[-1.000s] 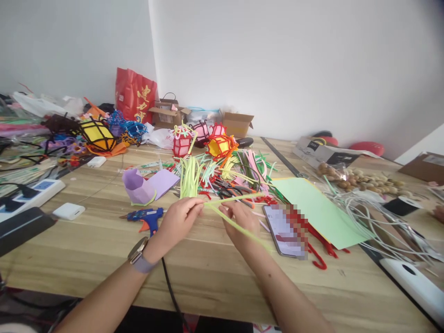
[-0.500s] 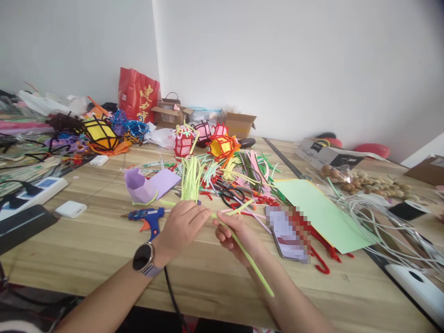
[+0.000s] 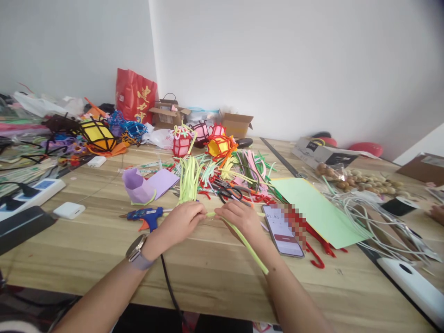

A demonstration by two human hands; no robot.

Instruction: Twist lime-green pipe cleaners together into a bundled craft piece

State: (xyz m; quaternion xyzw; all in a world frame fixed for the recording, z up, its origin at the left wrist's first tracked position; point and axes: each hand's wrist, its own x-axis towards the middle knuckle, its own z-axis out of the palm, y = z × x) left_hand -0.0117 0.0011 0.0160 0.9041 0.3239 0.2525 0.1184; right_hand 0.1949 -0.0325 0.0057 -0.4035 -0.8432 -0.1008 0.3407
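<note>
While the left hand [image 3: 182,222] and right hand [image 3: 239,216] meet low over the worktop [image 3: 86,240], the fingers of both are pinched on a yellow-green pipe cleaner [image 3: 251,247], its free end slanting near-right. Blue glue gun [image 3: 147,215] just left. Phone [image 3: 282,226] just right, screen text unreadable. Farther: pipe-cleaner pile [image 3: 222,173], green paper sheet [image 3: 312,208]. Far left: red bag [image 3: 135,95], gold characters.

Quick tally: two hands, left hand [image 3: 185,221] and right hand [image 3: 239,217], pinching a green pipe cleaner [image 3: 249,245] (one or two strands, can't tell). One glue gun [image 3: 147,216], one phone [image 3: 282,229], one pair of scissors [image 3: 229,190], one green sheet [image 3: 315,210], one red bag [image 3: 135,95], one watch [image 3: 136,252], two cardboard boxes [image 3: 168,115] [image 3: 237,124]. The loose pipe cleaners [image 3: 189,180] are too many to count.
</note>
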